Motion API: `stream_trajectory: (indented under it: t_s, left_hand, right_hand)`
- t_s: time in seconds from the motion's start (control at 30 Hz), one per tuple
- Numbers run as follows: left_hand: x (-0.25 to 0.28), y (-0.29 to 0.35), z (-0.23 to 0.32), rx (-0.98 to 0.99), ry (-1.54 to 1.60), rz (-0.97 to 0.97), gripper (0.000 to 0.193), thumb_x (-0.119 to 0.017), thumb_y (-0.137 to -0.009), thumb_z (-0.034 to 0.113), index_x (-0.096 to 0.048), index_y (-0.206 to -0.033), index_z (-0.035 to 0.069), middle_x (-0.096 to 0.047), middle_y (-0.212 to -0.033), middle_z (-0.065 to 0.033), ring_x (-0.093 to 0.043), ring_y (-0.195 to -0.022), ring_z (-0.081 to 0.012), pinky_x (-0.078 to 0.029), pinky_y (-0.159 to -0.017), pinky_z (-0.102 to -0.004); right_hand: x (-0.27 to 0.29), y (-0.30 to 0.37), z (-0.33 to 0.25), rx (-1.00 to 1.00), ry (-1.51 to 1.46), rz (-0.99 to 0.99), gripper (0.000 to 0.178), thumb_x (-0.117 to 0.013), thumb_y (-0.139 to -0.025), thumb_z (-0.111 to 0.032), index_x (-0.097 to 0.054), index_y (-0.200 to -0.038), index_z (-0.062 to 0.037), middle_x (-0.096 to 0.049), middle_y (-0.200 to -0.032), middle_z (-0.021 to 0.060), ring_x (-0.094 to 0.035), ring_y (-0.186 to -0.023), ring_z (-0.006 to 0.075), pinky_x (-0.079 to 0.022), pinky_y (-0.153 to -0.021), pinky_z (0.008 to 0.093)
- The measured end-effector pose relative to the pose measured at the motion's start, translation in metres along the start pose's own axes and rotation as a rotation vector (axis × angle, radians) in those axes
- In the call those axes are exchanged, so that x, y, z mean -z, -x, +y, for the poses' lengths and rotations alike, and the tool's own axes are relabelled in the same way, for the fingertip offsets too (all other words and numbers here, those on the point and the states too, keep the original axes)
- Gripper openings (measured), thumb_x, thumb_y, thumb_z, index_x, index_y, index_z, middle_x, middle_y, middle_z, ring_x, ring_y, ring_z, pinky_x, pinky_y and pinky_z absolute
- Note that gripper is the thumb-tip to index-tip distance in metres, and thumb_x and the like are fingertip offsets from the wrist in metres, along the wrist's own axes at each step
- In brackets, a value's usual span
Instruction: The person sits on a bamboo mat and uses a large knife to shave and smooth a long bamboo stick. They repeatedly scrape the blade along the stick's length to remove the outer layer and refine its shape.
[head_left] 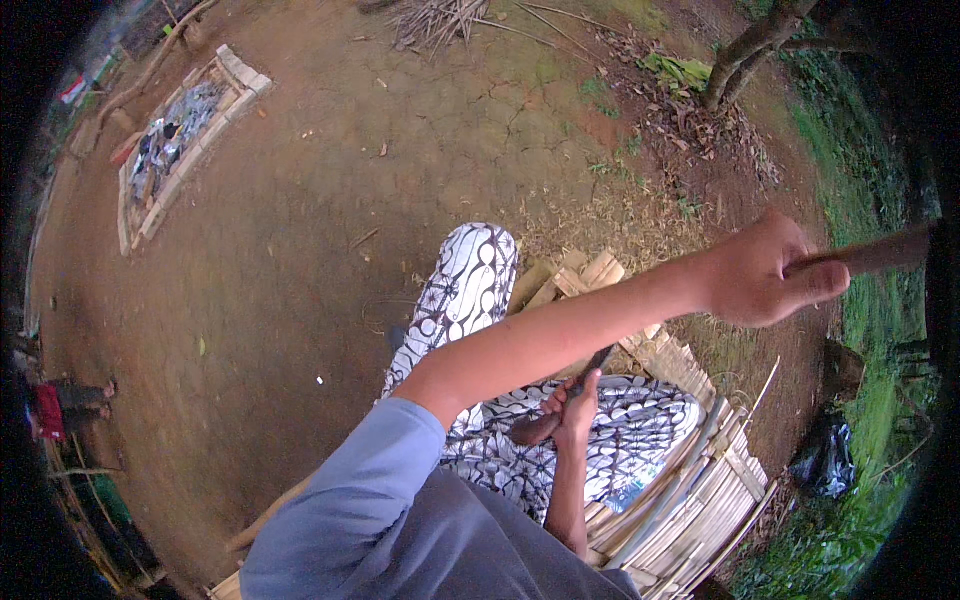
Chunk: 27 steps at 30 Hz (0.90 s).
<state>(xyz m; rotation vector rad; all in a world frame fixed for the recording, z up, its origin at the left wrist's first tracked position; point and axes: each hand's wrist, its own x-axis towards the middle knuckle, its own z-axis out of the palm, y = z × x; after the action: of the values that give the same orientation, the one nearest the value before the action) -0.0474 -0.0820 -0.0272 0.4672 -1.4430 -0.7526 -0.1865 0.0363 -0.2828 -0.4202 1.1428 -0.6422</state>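
My left arm reaches across my body to the right, over my lap. At its end my left hand (765, 275) is closed around one end of a long, flat brown strip (885, 252), which runs off toward the right rim. What the strip is made of cannot be told. Lower down, above my patterned trousers (640, 415), my right hand (578, 408) grips a knife (540, 428) with a curved brown handle. The knife's dark upper part points away from me and passes partly behind my left forearm.
Beside my right leg lies a slatted bamboo platform (690, 500). Pale split pieces (600, 272) and shavings are ahead. A black plastic bag (825, 455) rests at the right, below a tree trunk (740, 60). At the far left is a bordered rubbish pit (185, 135); a person (65, 405) shows at the left rim.
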Motion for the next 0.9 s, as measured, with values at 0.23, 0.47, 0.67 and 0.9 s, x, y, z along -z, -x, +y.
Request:
stream_trajectory:
  t_s: [0.23,0.47,0.67,0.9]
  left_hand:
    - [-0.002,0.001,0.001,0.003,0.015,0.018,0.067,-0.043,-0.086,0.061,-0.035,-0.047,0.007,-0.030,-0.043,0.0033,-0.034,-0.042,-0.0072,-0.024,-0.040,-0.0293]
    - [-0.001,-0.004,-0.001,-0.073,0.041,0.029,0.065,-0.043,-0.087,0.059,-0.034,-0.048,0.008,-0.028,-0.042,0.0040,-0.030,-0.041,-0.0075,-0.022,-0.039,-0.0306]
    - [0.006,-0.010,-0.009,-0.114,-0.009,0.095,0.069,-0.034,-0.086,0.065,-0.034,-0.046,0.009,-0.034,-0.041,0.0014,-0.035,-0.039,-0.0089,-0.026,-0.037,-0.0305]
    - [0.011,-0.006,0.002,0.005,-0.116,0.096,0.070,-0.032,-0.086,0.065,-0.034,-0.046,0.009,-0.032,-0.039,0.0014,-0.033,-0.036,-0.0104,-0.027,-0.036,-0.0315]
  right_hand:
    - [-0.020,0.028,0.002,0.443,0.080,-0.127,0.050,-0.035,-0.090,-0.057,-0.040,-0.077,-0.0100,-0.034,-0.053,0.0012,-0.033,-0.042,0.0129,-0.030,-0.040,0.0264]
    - [-0.003,-0.033,-0.003,-0.103,-0.083,0.023,0.051,-0.041,-0.087,-0.060,-0.040,-0.071,-0.0114,-0.032,-0.052,-0.0019,-0.032,-0.040,0.0123,-0.030,-0.039,0.0260]
    - [-0.019,0.012,-0.021,0.187,0.019,-0.092,0.050,-0.040,-0.089,-0.057,-0.042,-0.072,-0.0101,-0.034,-0.053,0.0004,-0.034,-0.040,0.0126,-0.031,-0.038,0.0274]
    - [0.002,-0.021,0.026,-0.052,-0.137,-0.106,0.049,-0.041,-0.088,-0.058,-0.039,-0.071,-0.0122,-0.032,-0.053,-0.0007,-0.029,-0.042,0.0124,-0.030,-0.039,0.0272]
